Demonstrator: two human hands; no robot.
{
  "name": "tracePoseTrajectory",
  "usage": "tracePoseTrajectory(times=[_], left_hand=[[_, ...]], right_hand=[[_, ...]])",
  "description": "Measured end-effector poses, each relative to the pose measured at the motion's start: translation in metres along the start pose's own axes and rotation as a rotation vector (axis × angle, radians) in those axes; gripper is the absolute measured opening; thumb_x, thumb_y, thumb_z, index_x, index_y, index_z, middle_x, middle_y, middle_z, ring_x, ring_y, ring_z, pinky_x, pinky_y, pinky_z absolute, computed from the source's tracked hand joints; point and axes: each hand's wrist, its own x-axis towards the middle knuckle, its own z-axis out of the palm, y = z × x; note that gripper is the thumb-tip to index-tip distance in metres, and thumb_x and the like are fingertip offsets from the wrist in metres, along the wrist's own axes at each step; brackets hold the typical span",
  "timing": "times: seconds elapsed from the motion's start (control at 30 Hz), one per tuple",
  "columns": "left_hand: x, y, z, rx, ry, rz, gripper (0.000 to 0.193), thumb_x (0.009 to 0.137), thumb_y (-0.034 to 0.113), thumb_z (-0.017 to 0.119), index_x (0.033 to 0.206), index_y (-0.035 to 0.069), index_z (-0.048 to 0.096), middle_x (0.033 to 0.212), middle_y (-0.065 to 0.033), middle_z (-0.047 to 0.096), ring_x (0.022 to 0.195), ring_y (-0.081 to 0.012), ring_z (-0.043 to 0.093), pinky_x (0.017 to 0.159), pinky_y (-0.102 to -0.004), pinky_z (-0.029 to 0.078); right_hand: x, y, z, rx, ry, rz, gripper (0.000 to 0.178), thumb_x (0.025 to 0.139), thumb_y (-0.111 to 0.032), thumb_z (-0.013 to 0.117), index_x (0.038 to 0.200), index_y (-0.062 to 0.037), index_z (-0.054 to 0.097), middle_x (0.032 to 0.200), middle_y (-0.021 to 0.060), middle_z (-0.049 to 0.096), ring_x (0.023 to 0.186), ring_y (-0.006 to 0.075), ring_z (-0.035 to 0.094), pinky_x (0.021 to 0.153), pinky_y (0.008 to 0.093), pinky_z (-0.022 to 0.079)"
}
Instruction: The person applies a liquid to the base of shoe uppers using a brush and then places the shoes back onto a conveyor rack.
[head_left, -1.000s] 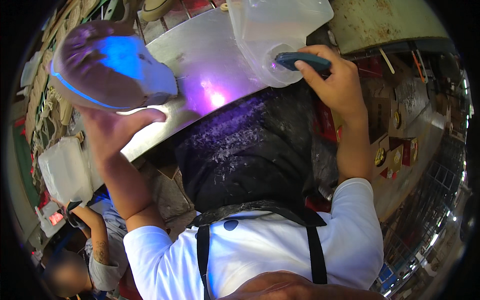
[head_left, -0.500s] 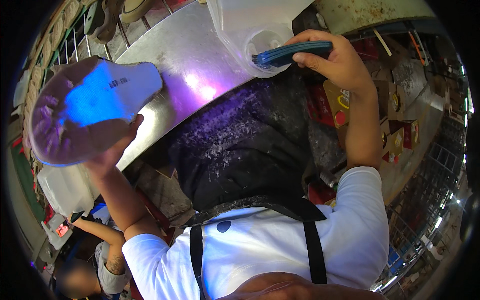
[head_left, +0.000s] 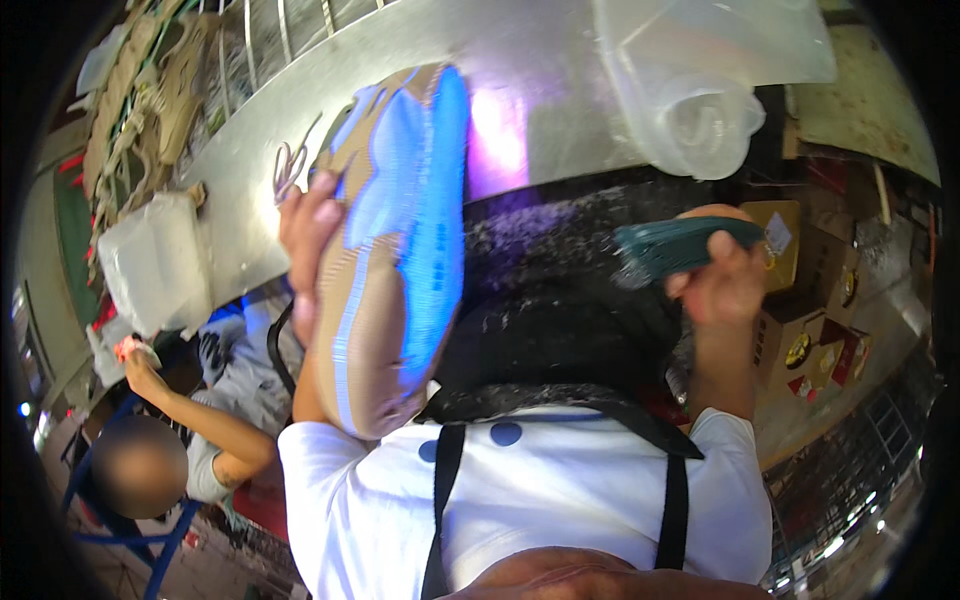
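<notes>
My left hand [head_left: 308,225] is wrapped round the side of a tan shoe upper [head_left: 365,300], which is tipped up with its heel end near my chest. Blue light falls on the shoe's underside, along its right edge. A loop of thin lace [head_left: 290,170] sticks out by my fingers. In my right hand [head_left: 725,280] I grip a dark teal brush [head_left: 685,247] above my black apron [head_left: 545,330], its bristle end pointing left. Beyond the brush, a translucent plastic container [head_left: 700,130] with a round cup in it hangs over the metal table's edge.
The metal table [head_left: 560,120] curves across the front. Shoes [head_left: 185,80] hang by a wire rack at far left. A translucent tub [head_left: 155,265] stands at the left, near a co-worker's arm [head_left: 205,420]. Cardboard boxes [head_left: 800,330] lie at the right.
The shoe has turned from sole up to its side and come nearer my chest. My right hand has drawn the brush out of the plastic container towards me. The view has shifted left.
</notes>
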Motion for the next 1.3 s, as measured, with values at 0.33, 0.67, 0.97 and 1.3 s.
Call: tracePoseTrajectory(times=[0.33, 0.67, 0.97, 1.3], left_hand=[[-0.013, 0.026, 0.026, 0.151, 0.049, 0.269, 0.048, 0.105, 0.042, 0.035, 0.147, 0.020, 0.028, 0.136, -0.0202, 0.052, 0.124, -0.0421, 0.054, 0.109, -0.0635, 0.030], [-0.016, 0.008, 0.045, 0.082, 0.212, 0.427, 0.049, 0.103, 0.041, 0.034, 0.147, 0.019, 0.030, 0.136, -0.0208, 0.052, 0.124, -0.0416, 0.054, 0.111, -0.0638, 0.028], [-0.018, 0.010, 0.040, 0.105, 0.210, 0.448, 0.051, 0.103, 0.041, 0.037, 0.149, 0.020, 0.030, 0.135, -0.0191, 0.052, 0.123, -0.0414, 0.054, 0.111, -0.0647, 0.027], [-0.003, 0.008, 0.063, -0.004, 0.365, 0.561, 0.053, 0.108, 0.045, 0.024, 0.141, 0.006, 0.041, 0.125, -0.0295, 0.056, 0.126, -0.0405, 0.052, 0.116, -0.0650, 0.027]], right_hand=[[0.043, 0.112, 0.082, 0.054, -0.194, -0.142, 0.041, 0.104, -0.016, 0.057, 0.136, 0.0095, 0.052, 0.117, 0.0211, 0.070, 0.107, 0.0282, 0.071, 0.095, 0.0385, 0.057], [0.032, 0.055, 0.070, -0.281, -0.508, -0.241, 0.040, 0.090, -0.008, 0.070, 0.124, 0.0119, 0.061, 0.096, 0.0236, 0.073, 0.075, 0.0243, 0.072, 0.068, 0.0350, 0.059], [0.051, 0.077, 0.052, -0.513, -0.644, -0.569, 0.034, 0.089, -0.009, 0.074, 0.118, 0.0055, 0.065, 0.107, 0.0257, 0.071, 0.085, 0.0296, 0.072, 0.076, 0.0378, 0.058], [0.074, 0.080, 0.050, -0.513, -0.518, -0.577, 0.031, 0.092, 0.000, 0.067, 0.121, 0.0105, 0.063, 0.114, 0.0285, 0.068, 0.078, 0.0193, 0.069, 0.070, 0.0293, 0.058]])
